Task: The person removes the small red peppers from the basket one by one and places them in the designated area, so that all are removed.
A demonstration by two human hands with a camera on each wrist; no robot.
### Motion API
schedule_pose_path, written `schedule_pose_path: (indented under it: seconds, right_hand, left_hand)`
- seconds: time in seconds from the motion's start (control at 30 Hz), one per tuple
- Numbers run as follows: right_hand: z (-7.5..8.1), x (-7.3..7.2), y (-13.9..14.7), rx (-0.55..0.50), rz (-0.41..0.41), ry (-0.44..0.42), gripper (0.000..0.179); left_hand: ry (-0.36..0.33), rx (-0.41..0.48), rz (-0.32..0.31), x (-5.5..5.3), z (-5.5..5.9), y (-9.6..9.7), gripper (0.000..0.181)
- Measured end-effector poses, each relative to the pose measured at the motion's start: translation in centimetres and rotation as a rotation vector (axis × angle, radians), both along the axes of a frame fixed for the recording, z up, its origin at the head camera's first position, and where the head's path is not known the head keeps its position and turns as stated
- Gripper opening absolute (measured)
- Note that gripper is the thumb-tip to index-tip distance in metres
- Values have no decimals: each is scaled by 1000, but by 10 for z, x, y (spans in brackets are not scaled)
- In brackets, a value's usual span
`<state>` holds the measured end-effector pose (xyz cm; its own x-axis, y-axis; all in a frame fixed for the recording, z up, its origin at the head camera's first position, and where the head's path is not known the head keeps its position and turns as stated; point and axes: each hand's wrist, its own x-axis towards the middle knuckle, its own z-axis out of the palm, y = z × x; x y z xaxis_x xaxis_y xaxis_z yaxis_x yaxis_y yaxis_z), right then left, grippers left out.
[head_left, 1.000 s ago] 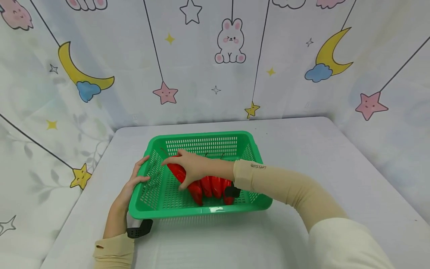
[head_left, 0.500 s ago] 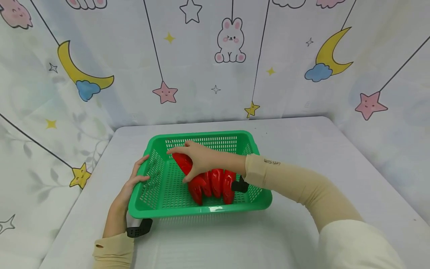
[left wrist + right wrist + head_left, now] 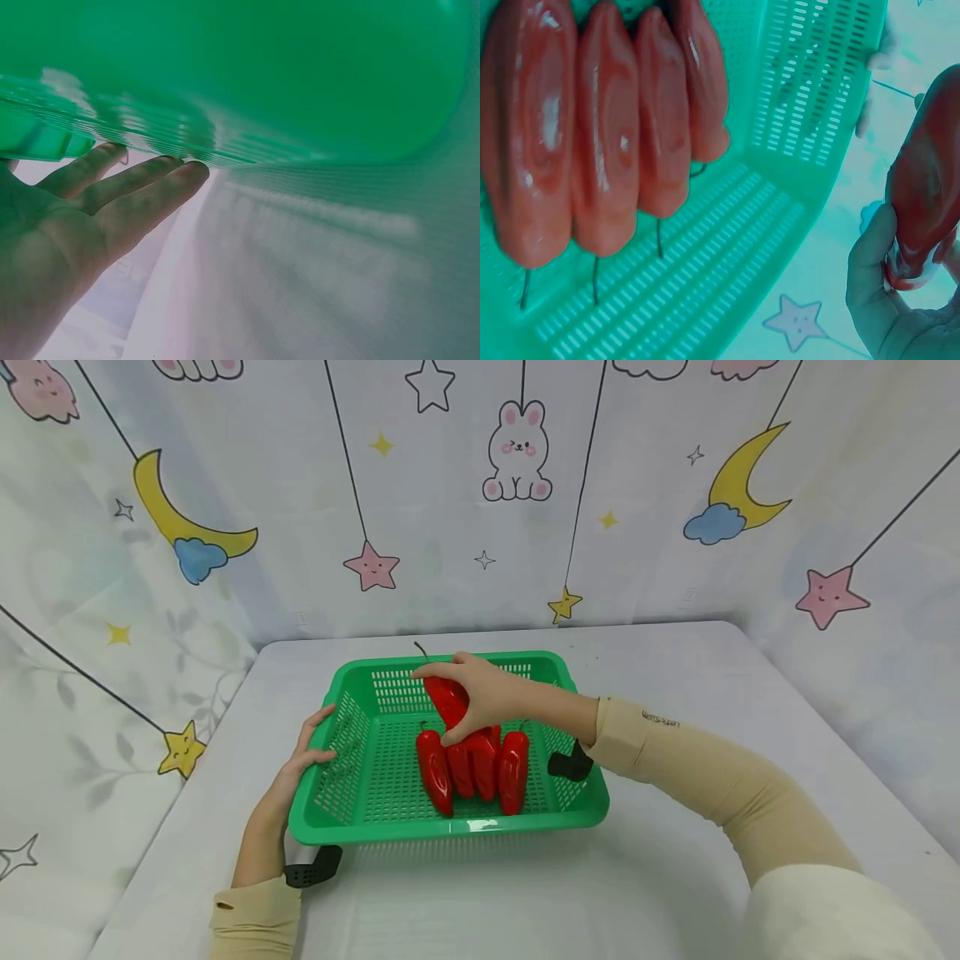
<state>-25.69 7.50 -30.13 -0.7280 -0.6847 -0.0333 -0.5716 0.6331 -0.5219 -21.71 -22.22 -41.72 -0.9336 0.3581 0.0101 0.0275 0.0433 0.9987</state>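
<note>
A green plastic basket (image 3: 450, 832) with slotted walls holds a row of several glossy red chili peppers (image 3: 513, 774), side by side. My left hand (image 3: 281, 785) grips the basket's left rim, thumb and a finger hooked over it; in the left wrist view three straighter fingers (image 3: 146, 202) lie along its outer wall. With thumb and fingers, my right hand (image 3: 491, 689) holds another red chili pepper (image 3: 444, 695), raised above the row and tilted, its thin stem pointing up and left. The right wrist view shows that held pepper (image 3: 930, 172) beside the basket peppers (image 3: 604, 135).
The basket stands on a table with a white cloth (image 3: 675, 693). Behind it hangs a white curtain (image 3: 450, 510) printed with moons, stars and a rabbit. A black wrist camera (image 3: 570, 764) on the right arm overlaps the basket's right wall.
My right hand has moved right and up with the chili pepper, lifting it from the left of the row to above it. The left hand and the basket have stayed put.
</note>
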Motion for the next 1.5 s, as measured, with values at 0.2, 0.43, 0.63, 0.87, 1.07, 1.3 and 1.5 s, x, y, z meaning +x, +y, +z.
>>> schedule_pose_path:
  seconds: [0.2, 0.43, 0.63, 0.87, 1.07, 1.3, 1.5]
  right_hand:
    - [4, 2, 17, 7, -28, 10, 76]
    - [6, 5, 43, 1, -84, 7, 75]
    - [6, 4, 62, -23, -122, 5, 76]
    - [10, 5, 77, -56, -151, 30, 77]
    - [14, 7, 88, -82, -165, 36, 78]
    - [16, 9, 100, -90, -171, 52, 78]
    - [15, 10, 110, -97, -201, 43, 80]
  left_hand:
    - [-3, -32, 16, 0, 0, -1, 66]
    - [-25, 9, 0, 0, -2, 0, 66]
    - [-12, 20, -3, 0, -3, -1, 65]
    - [11, -43, 20, 0, -3, -3, 66]
    - [6, -35, 16, 1, -3, -3, 66]
    - [-1, -4, 2, 0, -3, -2, 65]
    - [15, 1, 1, 0, -4, -1, 64]
